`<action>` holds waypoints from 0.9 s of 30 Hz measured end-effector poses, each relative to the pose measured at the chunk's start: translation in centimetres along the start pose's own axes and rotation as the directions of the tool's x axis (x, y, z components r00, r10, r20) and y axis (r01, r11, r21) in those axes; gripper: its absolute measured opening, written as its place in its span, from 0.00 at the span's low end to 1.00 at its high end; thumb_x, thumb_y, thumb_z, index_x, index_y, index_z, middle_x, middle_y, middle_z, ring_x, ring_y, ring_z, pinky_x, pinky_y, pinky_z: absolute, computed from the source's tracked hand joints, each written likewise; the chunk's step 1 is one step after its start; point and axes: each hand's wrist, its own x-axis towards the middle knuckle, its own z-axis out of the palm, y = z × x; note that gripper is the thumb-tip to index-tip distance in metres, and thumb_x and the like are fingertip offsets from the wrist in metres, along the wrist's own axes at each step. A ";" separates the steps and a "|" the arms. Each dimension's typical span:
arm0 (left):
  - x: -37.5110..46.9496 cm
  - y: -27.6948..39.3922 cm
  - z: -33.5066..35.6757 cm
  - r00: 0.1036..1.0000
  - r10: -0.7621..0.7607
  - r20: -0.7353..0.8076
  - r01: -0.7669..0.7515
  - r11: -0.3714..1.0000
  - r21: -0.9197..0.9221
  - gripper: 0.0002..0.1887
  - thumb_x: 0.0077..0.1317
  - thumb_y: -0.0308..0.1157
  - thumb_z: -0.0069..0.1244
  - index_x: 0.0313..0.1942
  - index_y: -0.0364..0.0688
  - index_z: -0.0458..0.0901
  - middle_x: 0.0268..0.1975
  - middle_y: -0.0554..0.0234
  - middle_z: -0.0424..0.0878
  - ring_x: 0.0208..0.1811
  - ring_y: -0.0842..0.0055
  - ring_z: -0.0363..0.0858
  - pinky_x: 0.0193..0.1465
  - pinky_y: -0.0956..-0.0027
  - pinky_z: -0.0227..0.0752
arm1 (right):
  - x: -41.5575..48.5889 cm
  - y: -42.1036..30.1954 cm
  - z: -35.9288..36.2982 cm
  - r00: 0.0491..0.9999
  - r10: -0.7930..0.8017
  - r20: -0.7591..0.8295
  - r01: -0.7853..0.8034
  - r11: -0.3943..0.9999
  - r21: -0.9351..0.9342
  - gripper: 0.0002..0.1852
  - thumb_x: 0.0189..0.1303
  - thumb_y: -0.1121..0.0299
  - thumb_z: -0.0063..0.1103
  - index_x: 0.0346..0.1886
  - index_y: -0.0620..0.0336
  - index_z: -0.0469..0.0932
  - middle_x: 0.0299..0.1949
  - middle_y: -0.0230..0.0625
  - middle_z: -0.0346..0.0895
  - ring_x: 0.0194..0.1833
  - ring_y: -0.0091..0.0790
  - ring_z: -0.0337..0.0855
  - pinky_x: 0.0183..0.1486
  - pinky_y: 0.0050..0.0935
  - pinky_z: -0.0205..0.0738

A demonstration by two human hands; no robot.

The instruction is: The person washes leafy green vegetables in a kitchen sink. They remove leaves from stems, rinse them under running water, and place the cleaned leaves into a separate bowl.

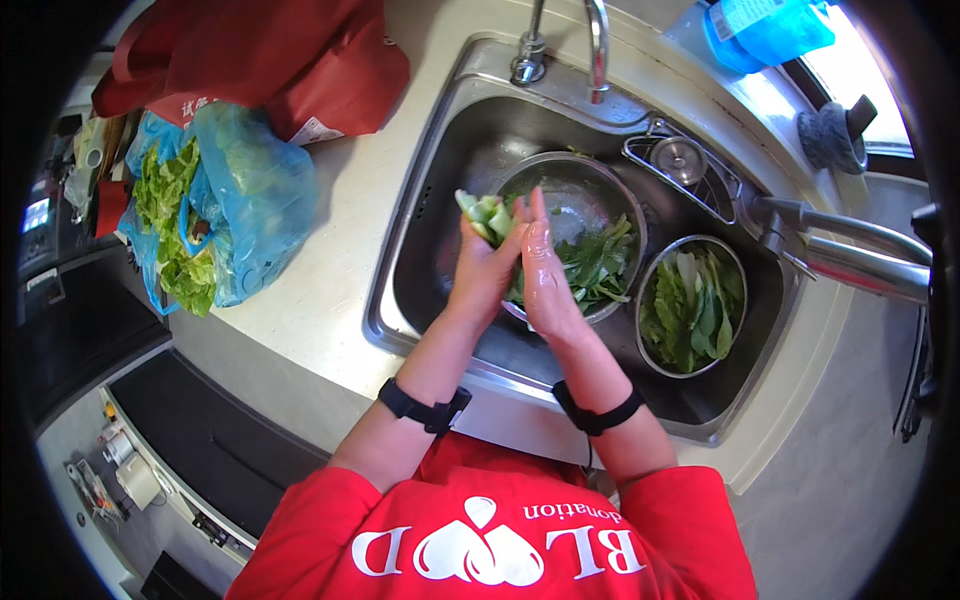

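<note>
My left hand (486, 259) is closed around a bunch of leafy greens (489, 216), with the pale cut stems poking out above the thumb. Wet and with its fingers straight, my right hand (545, 266) is pressed close beside the left one; whether it also grips the greens is hidden. Both hands are over a round metal basin (637, 202) in the sink. Loose dark green leaves (600, 259) lie in water inside that basin. To its right, an oval metal colander or bowl (744, 300) holds more leafy greens (690, 307).
The steel sink (420, 262) has a thin faucet (598, 52) behind and a larger faucet (862, 266) at right. A wire corner rack (720, 199) holds a strainer (679, 160). Blue plastic bags (262, 202) of lettuce (176, 217) and a red bag (330, 75) stand left.
</note>
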 end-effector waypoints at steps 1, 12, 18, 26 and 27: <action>-0.1 0.0 -0.3 1.000 -0.024 -0.011 0.023 1.000 -0.019 0.31 0.63 0.31 0.57 0.61 0.42 0.56 0.54 0.59 0.72 0.56 0.75 0.72 0.59 0.71 0.66 | -0.3 0.0 0.2 0.999 0.031 0.011 -0.032 0.999 0.038 0.34 0.74 0.50 0.26 0.73 0.61 0.36 0.72 0.54 0.44 0.73 0.42 0.46 0.72 0.32 0.39; -0.7 2.5 -6.1 0.974 -0.085 -0.209 0.052 0.986 -0.159 0.15 0.65 0.29 0.54 0.51 0.41 0.73 0.45 0.65 0.76 0.47 0.77 0.75 0.52 0.70 0.70 | 2.2 3.2 -7.5 0.968 0.237 -0.086 -0.244 0.801 -0.546 0.34 0.60 0.58 0.60 0.66 0.63 0.61 0.64 0.52 0.63 0.62 0.47 0.69 0.63 0.39 0.64; -1.9 3.9 -6.9 0.965 -0.159 -0.207 0.128 0.979 -0.156 0.15 0.64 0.28 0.54 0.51 0.41 0.74 0.44 0.65 0.77 0.46 0.76 0.76 0.51 0.69 0.71 | 1.5 12.2 -8.2 0.928 0.275 0.251 0.134 0.381 -0.915 0.15 0.53 0.63 0.62 0.43 0.59 0.79 0.47 0.51 0.76 0.46 0.50 0.79 0.50 0.43 0.73; -3.0 4.1 -7.3 0.953 -0.208 -0.220 0.189 0.976 -0.104 0.15 0.65 0.28 0.54 0.50 0.40 0.73 0.43 0.64 0.77 0.45 0.77 0.76 0.50 0.71 0.71 | 6.3 10.3 -14.7 0.998 -0.050 0.042 0.058 0.387 -0.920 0.18 0.57 0.67 0.59 0.51 0.59 0.75 0.54 0.57 0.70 0.49 0.55 0.77 0.50 0.43 0.72; -3.1 3.9 -7.3 0.956 -0.212 -0.201 0.193 0.975 -0.112 0.15 0.65 0.28 0.54 0.50 0.40 0.73 0.43 0.64 0.77 0.46 0.77 0.76 0.50 0.71 0.71 | 6.4 10.2 -14.3 1.000 -0.012 0.009 0.012 0.254 -0.967 0.23 0.58 0.64 0.59 0.57 0.57 0.71 0.60 0.59 0.63 0.53 0.59 0.73 0.54 0.45 0.69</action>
